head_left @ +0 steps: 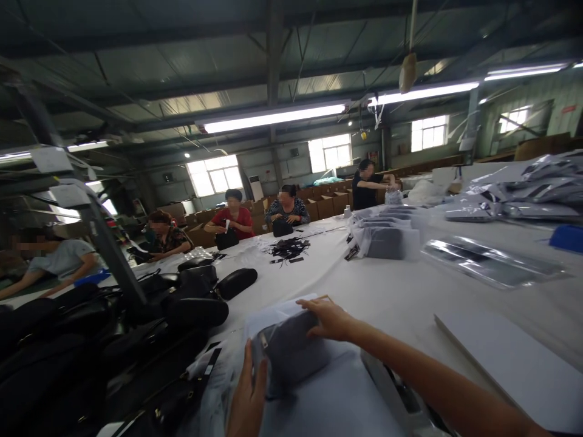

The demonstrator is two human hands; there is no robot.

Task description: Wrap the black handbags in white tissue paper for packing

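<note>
A dark bag (298, 352) inside a translucent white sleeve (346, 388) lies in front of me on the white table. My left hand (249, 385) rests upright against the bag's left side, thumb and fingers apart. Over the bag's upper right edge reaches my right hand (325, 318), its fingers spread and touching the sleeve. A metal zipper pull shows at the bag's upper left corner. The fingertips of my right hand are partly blurred.
Black bags (159, 321) are heaped at the left. Wrapped bags (385, 243) stand beyond my right hand, near clear plastic packets (492, 261). A white board (514, 364) lies right. Several people sit or stand along the far side. Black straps (289, 249) lie mid-table.
</note>
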